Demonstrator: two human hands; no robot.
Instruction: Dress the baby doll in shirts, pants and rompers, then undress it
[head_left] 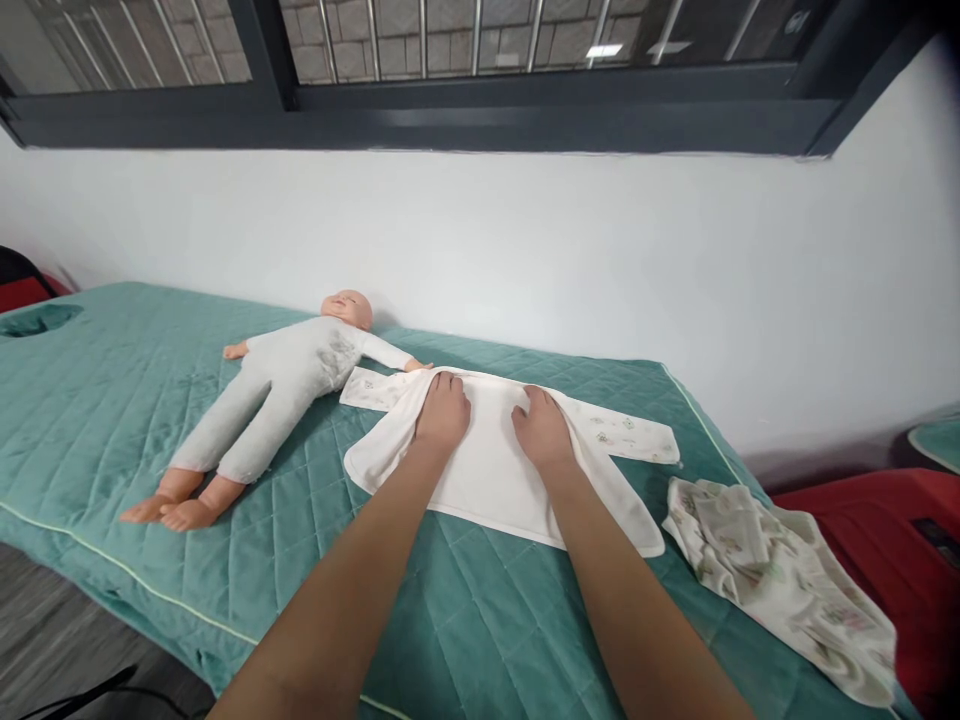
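Note:
A white baby shirt [491, 470] lies spread on the green quilted cover, its front flaps folded open and its patterned sleeves stretched out to both sides. My left hand [444, 408] is closed on the left flap near the collar, with the fingertips partly hidden. On the opposite flap, my right hand [543, 425] is curled around the cloth, thumb toward the middle. To the left, a baby doll [292, 365] with a white cloth body lies on its back. One doll hand touches or nearly touches the shirt's left sleeve.
Crumpled patterned baby clothing [780, 580] lies at the right edge of the green cover [135, 400]. Beyond it is a red object [885, 530], perhaps a chair or bag. A white wall [525, 250] rises behind, under a dark window frame [450, 120].

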